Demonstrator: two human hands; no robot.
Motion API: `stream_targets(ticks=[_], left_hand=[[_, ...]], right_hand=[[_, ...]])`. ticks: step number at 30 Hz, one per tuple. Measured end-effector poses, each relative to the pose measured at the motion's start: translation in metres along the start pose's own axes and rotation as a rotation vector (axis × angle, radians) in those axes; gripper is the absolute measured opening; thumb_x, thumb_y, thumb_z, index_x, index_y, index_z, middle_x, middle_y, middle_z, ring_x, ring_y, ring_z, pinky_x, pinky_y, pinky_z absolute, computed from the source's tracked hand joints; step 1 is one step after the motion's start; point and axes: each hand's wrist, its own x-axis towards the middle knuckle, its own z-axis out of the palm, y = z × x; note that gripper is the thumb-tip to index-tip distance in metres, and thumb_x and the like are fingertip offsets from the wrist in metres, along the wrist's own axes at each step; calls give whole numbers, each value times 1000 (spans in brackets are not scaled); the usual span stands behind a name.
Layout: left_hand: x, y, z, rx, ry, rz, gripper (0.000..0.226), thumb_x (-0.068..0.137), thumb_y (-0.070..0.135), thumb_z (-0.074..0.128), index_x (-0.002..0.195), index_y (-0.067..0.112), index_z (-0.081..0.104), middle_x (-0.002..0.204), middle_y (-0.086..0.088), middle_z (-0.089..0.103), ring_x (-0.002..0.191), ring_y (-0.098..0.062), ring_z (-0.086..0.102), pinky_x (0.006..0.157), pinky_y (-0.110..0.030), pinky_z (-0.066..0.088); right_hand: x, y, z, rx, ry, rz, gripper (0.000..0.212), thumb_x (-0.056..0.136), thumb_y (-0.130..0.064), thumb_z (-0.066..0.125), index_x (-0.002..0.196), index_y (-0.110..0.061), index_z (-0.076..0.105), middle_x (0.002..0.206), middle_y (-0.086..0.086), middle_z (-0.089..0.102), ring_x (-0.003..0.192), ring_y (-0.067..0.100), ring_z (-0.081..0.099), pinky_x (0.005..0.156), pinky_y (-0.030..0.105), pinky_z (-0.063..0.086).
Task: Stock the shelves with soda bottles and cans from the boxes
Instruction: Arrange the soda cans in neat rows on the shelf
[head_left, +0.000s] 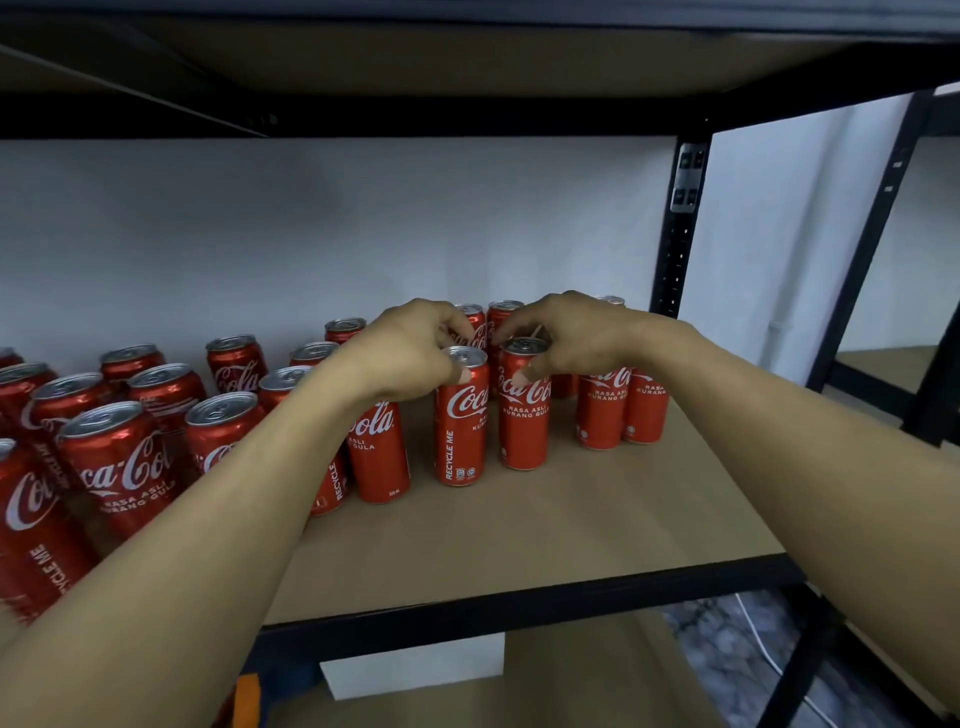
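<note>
Red soda cans crowd the left of the wooden shelf (571, 519), and we have one more in each hand near its middle. Our left hand (410, 343) curls its fingers (451, 326) over the rim of the left can (461, 426), with the thumb pressed on the front just under the top. Our right hand (576, 338) takes the right can (523, 410) the same way, thumb on the lettering. Both cans are upright and seem to have their bases on the board. They stand just beside each other with a narrow gap between them, in front of the back row (501, 312) and left of a touching pair (621, 410).

We judge the main risk to be the high grip. Holding only the tops gives us little control of the bases, so a sideways drag as we let go could tip a tall, narrow can. A falling can would likely knock its neighbour or the crowded cans (119, 457), which stand close enough to topple one after another. Our forearms also pass low over cans at the left, so a careless pull back could sweep one toward the front edge.
</note>
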Motion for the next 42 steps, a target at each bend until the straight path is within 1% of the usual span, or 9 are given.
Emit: stream_targets(ticks=[3, 6, 9, 14, 19, 22, 28, 35, 42], left_hand=[[-4, 0, 1, 22, -19, -3, 47, 93, 19, 71, 136, 31, 58, 139, 2, 59, 116, -18, 60, 84, -28, 52], [-4, 2, 3, 76, -33, 15, 42, 98, 24, 65, 138, 33, 58, 138, 1, 61, 104, -14, 60, 72, -21, 47], [-1, 4, 7, 80, 2, 22, 39, 98, 26, 64, 137, 29, 60, 138, -1, 61, 115, -19, 62, 82, -26, 48], [11, 3, 21, -4, 111, 48, 32, 94, 27, 70, 126, 24, 69, 137, -2, 62, 122, -21, 59, 89, -30, 50], [21, 3, 34, -18, 211, 80, 23, 88, 36, 76, 105, 23, 68, 128, 1, 63, 117, -18, 58, 81, -26, 43], [27, 2, 28, 17, 134, 71, 38, 83, 41, 79, 113, 24, 63, 123, 4, 60, 108, -14, 56, 74, -24, 44], [39, 10, 5, 239, -218, 132, 66, 89, 16, 74, 146, 35, 48, 151, 6, 46, 133, -19, 49, 96, -30, 47], [54, 16, 8, 388, -178, 182, 50, 92, 36, 71, 138, 25, 56, 142, 1, 55, 122, -20, 54, 90, -30, 45], [65, 19, 28, 447, -11, 126, 49, 84, 61, 70, 105, 17, 63, 103, -1, 68, 85, -16, 63, 65, -27, 47]], right_hand=[[-2, 3, -3, -1, -11, -3, 58, 86, -32, 80, 139, -32, 59, 142, -9, 57, 117, 9, 52, 96, 28, 42], [-3, 9, -9, -4, -28, 6, 58, 83, -31, 83, 137, -34, 61, 140, -11, 59, 121, 11, 56, 102, 33, 47], [-1, 14, -11, -69, -26, 1, 58, 84, -29, 82, 138, -32, 60, 141, -8, 60, 125, 14, 56, 104, 34, 47], [0, 22, -12, -122, -9, 25, 57, 87, -26, 79, 139, -34, 59, 143, -3, 58, 126, 19, 56, 104, 36, 47], [0, 27, -14, -93, 10, 22, 57, 83, -24, 82, 135, -36, 62, 141, -4, 60, 123, 18, 57, 99, 33, 48], [-2, 30, -16, -55, 12, 29, 59, 84, -24, 82, 138, -32, 61, 142, -5, 59, 124, 16, 57, 101, 33, 48], [2, 33, -15, -85, 4, 13, 58, 85, -20, 80, 138, -30, 61, 142, -4, 60, 123, 17, 59, 103, 37, 49], [7, 39, -14, -120, 9, 11, 58, 83, -19, 82, 135, -32, 63, 136, -5, 63, 118, 17, 61, 101, 40, 52], [9, 38, -11, -173, 14, -5, 56, 86, -20, 79, 138, -30, 59, 139, -1, 60, 122, 21, 58, 98, 35, 51]])
